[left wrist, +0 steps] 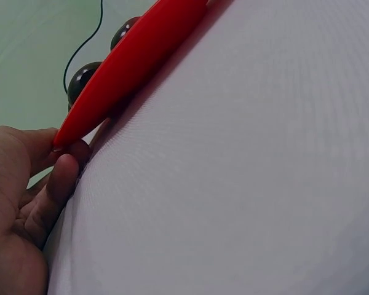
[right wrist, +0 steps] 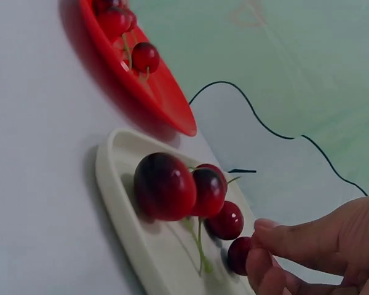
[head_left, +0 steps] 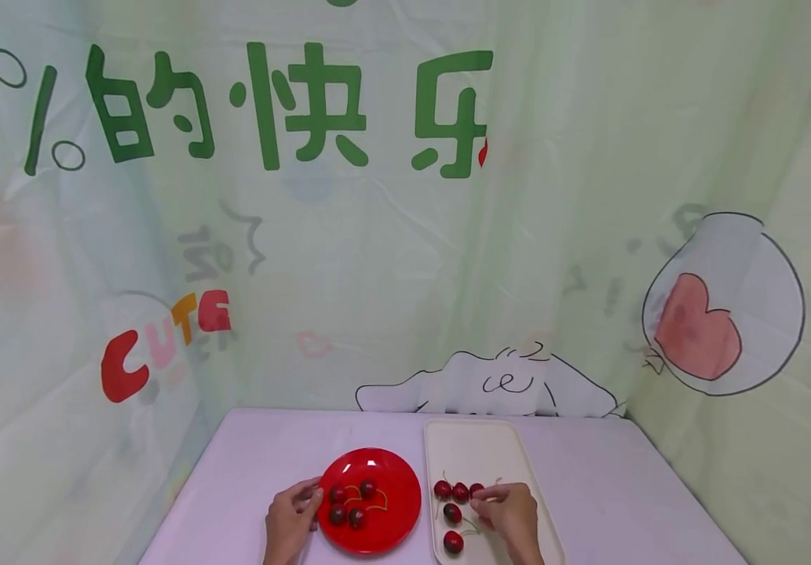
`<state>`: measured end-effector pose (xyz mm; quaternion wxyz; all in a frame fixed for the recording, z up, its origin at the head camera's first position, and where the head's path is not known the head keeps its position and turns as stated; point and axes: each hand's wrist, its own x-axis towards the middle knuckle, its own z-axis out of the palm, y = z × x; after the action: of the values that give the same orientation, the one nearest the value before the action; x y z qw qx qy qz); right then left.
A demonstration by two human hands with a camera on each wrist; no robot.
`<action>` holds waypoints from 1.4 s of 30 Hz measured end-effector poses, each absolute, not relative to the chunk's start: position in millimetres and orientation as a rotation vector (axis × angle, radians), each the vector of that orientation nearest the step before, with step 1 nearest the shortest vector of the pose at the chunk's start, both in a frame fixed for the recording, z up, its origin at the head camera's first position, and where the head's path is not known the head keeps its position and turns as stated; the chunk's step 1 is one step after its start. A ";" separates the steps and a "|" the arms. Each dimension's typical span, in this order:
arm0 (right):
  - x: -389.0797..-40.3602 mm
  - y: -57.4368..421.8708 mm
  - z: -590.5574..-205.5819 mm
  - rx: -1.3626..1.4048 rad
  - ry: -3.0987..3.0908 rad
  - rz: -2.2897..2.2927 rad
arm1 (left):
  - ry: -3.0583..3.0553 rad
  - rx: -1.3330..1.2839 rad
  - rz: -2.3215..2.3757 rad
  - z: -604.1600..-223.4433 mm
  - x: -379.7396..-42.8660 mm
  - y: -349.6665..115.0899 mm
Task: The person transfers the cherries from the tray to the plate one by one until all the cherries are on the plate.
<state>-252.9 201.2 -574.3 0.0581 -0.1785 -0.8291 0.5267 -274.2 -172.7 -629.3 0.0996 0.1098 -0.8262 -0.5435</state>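
My left hand pinches the left rim of a round red plate. In the left wrist view, its fingers meet the plate's edge just above the tabletop. Several dark red cherries with green stems lie on the plate, among them one cherry near its middle. On the right, my right hand pinches a cherry at the end of a row on the cream tray; its fingertips partly hide that cherry. Other cherries on the tray include a cherry towards the front.
The tray stands just right of the plate, with a narrow gap between them. Both rest on a pale cloth-covered table. A printed curtain hangs behind the table and along both sides.
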 end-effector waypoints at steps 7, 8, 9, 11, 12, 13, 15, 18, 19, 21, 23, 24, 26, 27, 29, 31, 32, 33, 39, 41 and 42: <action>-252.2 202.8 -585.5 -0.383 -2.725 1.274 | -2.452 0.315 -1.606 -626.6 -271.5 -172.8; -252.0 202.5 -586.5 -0.367 -2.748 1.264 | -2.453 0.317 -1.606 -626.8 -271.3 -172.8; -251.9 202.2 -587.8 -0.353 -2.770 1.255 | -2.452 0.321 -1.607 -626.6 -271.4 -172.8; -251.4 200.7 -589.3 -0.346 -2.809 1.231 | -2.451 0.325 -1.606 -626.5 -271.3 -172.8; -250.9 200.1 -589.6 -0.356 -2.821 1.222 | -2.448 0.328 -1.610 -626.1 -271.2 -172.6; -250.2 199.5 -589.7 -0.367 -2.837 1.217 | -2.448 0.329 -1.608 -625.9 -270.6 -172.8; -248.9 197.5 -589.3 -0.380 -2.862 1.211 | -2.447 0.332 -1.609 -625.9 -269.5 -172.9; -245.8 195.5 -586.0 -0.389 -2.889 1.220 | -2.444 0.333 -1.611 -626.5 -268.4 -172.9; -244.5 195.0 -584.3 -0.371 -2.893 1.219 | -2.445 0.328 -1.607 -626.8 -268.3 -173.0; -242.0 194.1 -580.7 -0.346 -2.893 1.220 | -2.437 0.329 -1.609 -627.2 -269.3 -173.3; -239.1 194.4 -575.9 -0.312 -2.892 1.219 | -2.430 0.322 -1.614 -627.8 -270.8 -174.0; -237.9 194.4 -574.0 -0.295 -2.888 1.222 | -2.430 0.319 -1.615 -627.9 -271.6 -174.3; -236.1 195.3 -571.4 -0.261 -2.878 1.225 | -2.430 0.316 -1.617 -628.2 -272.8 -174.8; -235.5 195.9 -570.5 -0.247 -2.873 1.231 | -2.433 0.310 -1.616 -628.3 -273.0 -175.0; -235.4 198.1 -570.7 -0.220 -2.863 1.248 | -2.437 0.308 -1.615 -628.1 -273.2 -175.0; -236.7 200.1 -571.1 -0.193 -2.851 1.275 | -2.438 0.308 -1.616 -627.3 -273.0 -174.8; -237.4 201.2 -571.2 -0.180 -2.848 1.292 | -2.438 0.311 -1.617 -626.9 -273.0 -174.6; -238.2 202.2 -571.6 -0.161 -2.842 1.310 | -2.440 0.310 -1.617 -626.3 -273.0 -174.6; -238.2 207.0 -570.7 -0.084 -2.793 1.485 | -2.441 0.299 -1.610 -624.5 -272.4 -173.8; -237.2 208.2 -568.5 -0.097 -2.777 1.536 | -2.440 0.299 -1.608 -625.5 -273.0 -174.0; -236.9 208.8 -567.6 -0.110 -2.767 1.564 | -2.441 0.301 -1.608 -626.0 -273.5 -174.0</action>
<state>-236.9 208.8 -567.6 -0.0193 -0.0347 -0.8699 0.4917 -273.5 -174.0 -626.0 0.1013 0.1018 -0.8265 -0.5443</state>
